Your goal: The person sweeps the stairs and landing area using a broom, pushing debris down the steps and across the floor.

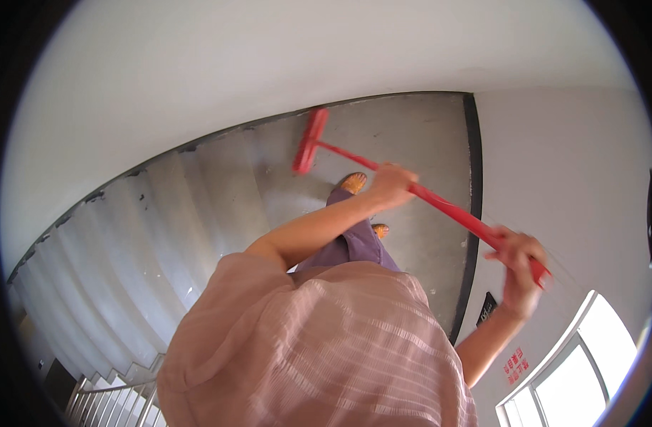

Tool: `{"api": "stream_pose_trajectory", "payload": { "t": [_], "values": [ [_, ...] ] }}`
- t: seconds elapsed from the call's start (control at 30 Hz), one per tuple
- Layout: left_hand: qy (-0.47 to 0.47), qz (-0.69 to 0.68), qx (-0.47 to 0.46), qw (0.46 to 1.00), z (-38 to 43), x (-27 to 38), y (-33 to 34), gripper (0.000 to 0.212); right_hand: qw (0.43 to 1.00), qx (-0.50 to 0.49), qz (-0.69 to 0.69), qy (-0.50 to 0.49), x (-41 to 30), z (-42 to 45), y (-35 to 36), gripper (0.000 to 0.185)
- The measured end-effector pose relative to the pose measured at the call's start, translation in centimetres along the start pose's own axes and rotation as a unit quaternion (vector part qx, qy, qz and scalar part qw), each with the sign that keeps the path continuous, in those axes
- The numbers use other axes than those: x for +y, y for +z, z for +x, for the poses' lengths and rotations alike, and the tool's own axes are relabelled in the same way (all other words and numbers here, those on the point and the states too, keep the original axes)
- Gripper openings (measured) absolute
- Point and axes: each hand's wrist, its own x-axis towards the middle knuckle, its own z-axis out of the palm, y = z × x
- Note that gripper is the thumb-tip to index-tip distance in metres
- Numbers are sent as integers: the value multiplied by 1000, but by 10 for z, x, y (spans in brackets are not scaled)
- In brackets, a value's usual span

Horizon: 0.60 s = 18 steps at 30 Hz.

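Observation:
A red push broom (310, 141) has its wide head on the grey concrete landing, close to the dark baseboard and the top edge of the stairs. My left hand (393, 185) grips the lower part of its red handle. Near the handle's upper end, my right hand (519, 260) is wrapped around it, slightly blurred. The handle slants from the head down to the right, across the front of my body. My feet, in orange-yellow shoes (354, 182), stand on the landing just behind the broom head.
A flight of concrete stairs (160, 213) lies to the left, with a metal railing (120, 403) at the lower left. White walls with a dark baseboard (472, 160) border the landing. A bright window (571, 381) and red wall writing (517, 365) are at the lower right.

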Motion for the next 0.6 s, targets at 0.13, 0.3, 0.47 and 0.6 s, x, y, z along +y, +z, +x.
{"api": "stream_pose_trajectory", "payload": {
  "t": [0.13, 0.3, 0.47, 0.6],
  "values": [
    [-129, 140, -45, 981, -24, -87, -1, 15, 993, -42, 77, 73, 59, 19, 41, 12],
    [-139, 118, -54, 982, -19, -105, 8, 20, 989, 7, 105, 104, 91, 11, 43, 12],
    [-7, 89, -89, 992, 43, -59, 73, 20, 986, 142, 66, 53, 69, -23, 7, 15],
    [75, 86, -173, 978, 95, 0, 120, 14, 970, 237, 23, 51, 49, -53, -12, 18]
  ]
}}
